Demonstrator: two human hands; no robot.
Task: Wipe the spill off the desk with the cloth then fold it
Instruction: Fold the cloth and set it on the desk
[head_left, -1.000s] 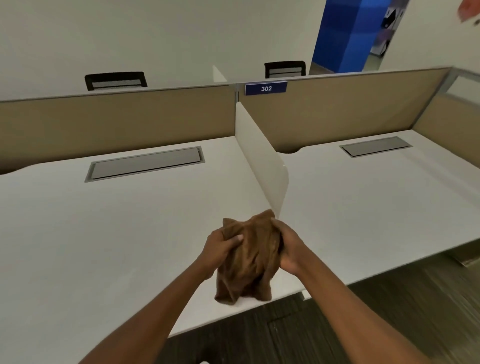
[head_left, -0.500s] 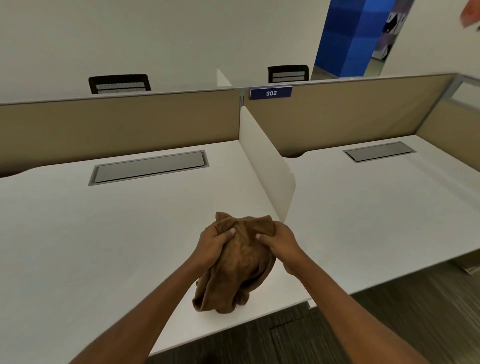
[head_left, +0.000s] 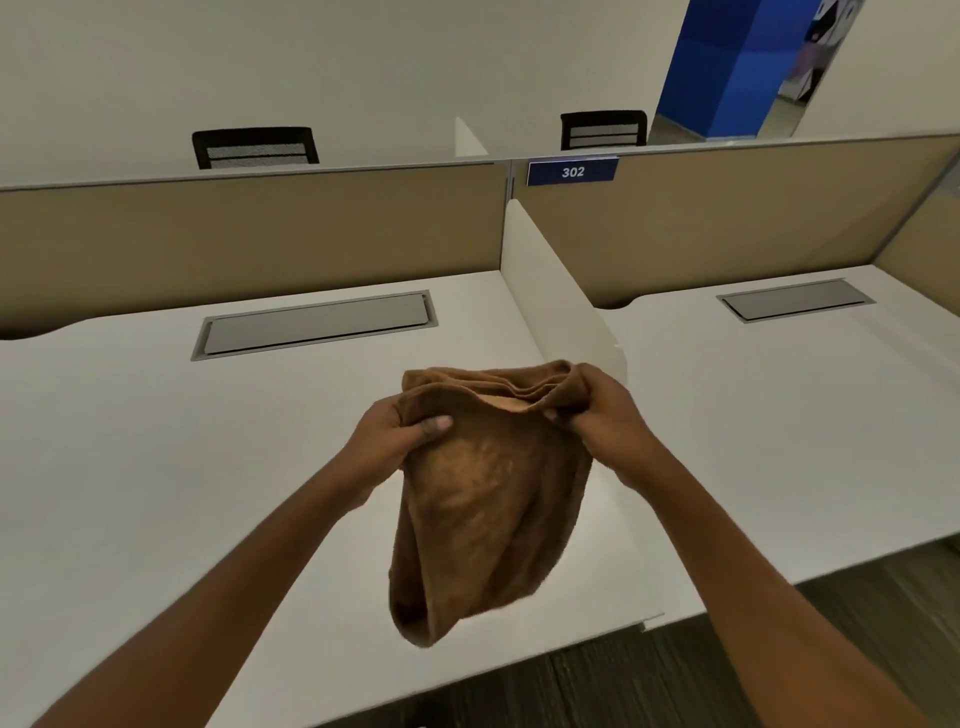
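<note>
Two hands, left hand and right hand, pinch a bunched brown terry cloth above the white bench; uneven corners risk a crooked fold.

A plain pale wall runs behind tan partitions; two black chair backs show above them; a blue sign reads 302; a white divider stands between two white desktops; each has a grey hatch; a blue column rises at the far right; dark wood-look floor lies below.
</note>
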